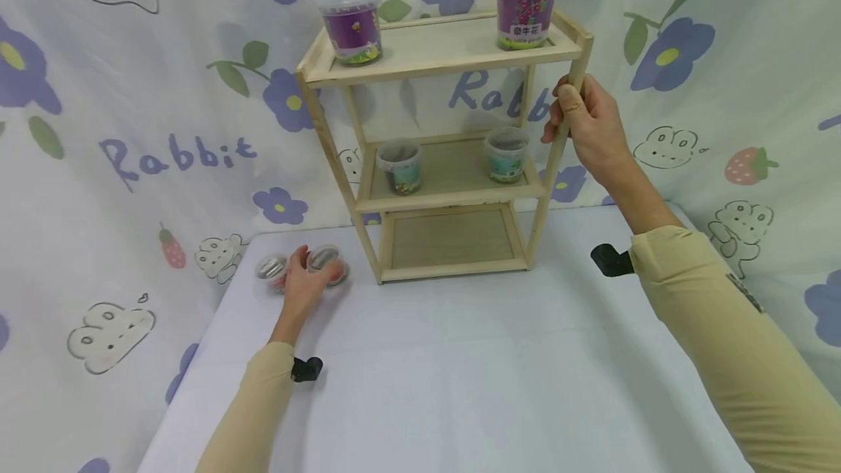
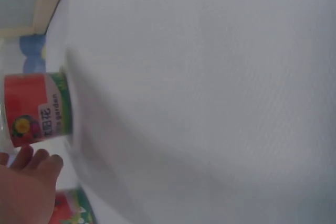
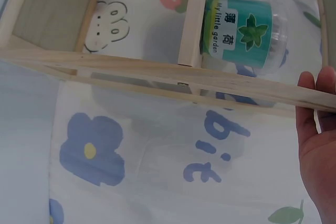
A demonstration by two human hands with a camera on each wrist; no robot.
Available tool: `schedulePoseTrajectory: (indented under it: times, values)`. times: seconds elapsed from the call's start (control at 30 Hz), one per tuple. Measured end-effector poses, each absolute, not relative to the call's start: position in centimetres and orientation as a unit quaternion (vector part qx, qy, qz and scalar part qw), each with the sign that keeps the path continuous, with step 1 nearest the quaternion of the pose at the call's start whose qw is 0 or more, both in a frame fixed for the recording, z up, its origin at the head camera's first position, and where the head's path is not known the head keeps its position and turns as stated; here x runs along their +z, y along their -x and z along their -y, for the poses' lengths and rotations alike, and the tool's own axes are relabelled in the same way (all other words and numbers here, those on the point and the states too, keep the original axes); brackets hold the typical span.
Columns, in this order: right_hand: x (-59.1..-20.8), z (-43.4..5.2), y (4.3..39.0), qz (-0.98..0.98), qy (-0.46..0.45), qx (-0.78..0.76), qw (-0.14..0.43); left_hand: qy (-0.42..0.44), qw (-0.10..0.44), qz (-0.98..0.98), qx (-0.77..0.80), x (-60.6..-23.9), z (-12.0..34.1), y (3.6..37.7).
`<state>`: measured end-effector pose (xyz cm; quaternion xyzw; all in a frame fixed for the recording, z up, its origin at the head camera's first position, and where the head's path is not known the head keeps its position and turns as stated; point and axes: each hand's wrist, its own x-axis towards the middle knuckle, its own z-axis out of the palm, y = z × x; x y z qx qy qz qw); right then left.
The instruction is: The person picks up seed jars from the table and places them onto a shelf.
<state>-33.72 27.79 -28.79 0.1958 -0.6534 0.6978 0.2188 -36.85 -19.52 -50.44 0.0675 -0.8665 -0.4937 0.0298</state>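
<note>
My left hand (image 1: pixel 306 285) reaches over the table's left side and holds a red-labelled plastic tub (image 1: pixel 326 261) with a clear lid from above. In the left wrist view, its fingers (image 2: pixel 39 163) run down beside that tub's upright red label. A second red-labelled tub (image 1: pixel 273 268) stands just left of the hand. My right hand (image 1: pixel 594 126) grips the upper right front post of a three-tier wooden shelf (image 1: pixel 453 201). In the right wrist view, its fingers (image 3: pixel 307 116) wrap over the post.
Two purple-labelled tubs, a left one (image 1: pixel 355 31) and a right one (image 1: pixel 525 13), stand on the top tier. On the middle tier are two teal-labelled tubs, one left (image 1: pixel 406 172) and one right (image 1: pixel 506 159). A patterned cloth (image 1: pixel 204 195) hangs behind the white table (image 1: pixel 453 378).
</note>
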Motion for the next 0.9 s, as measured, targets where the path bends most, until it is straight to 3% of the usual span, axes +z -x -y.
schedulePoseTrajectory:
  times: [0.4, 0.9]
  values:
    - [-28.9, -28.0, 34.0, 0.655, -0.199, 0.695, 0.218, -0.083, 0.057, 0.861, -0.499, -52.5, 19.1, 37.3]
    - [-29.0, -27.9, 34.0, 0.656, -0.195, 0.695, 0.221, -0.088, 0.082, 0.872, -0.475, -52.3, 19.0, 37.3]
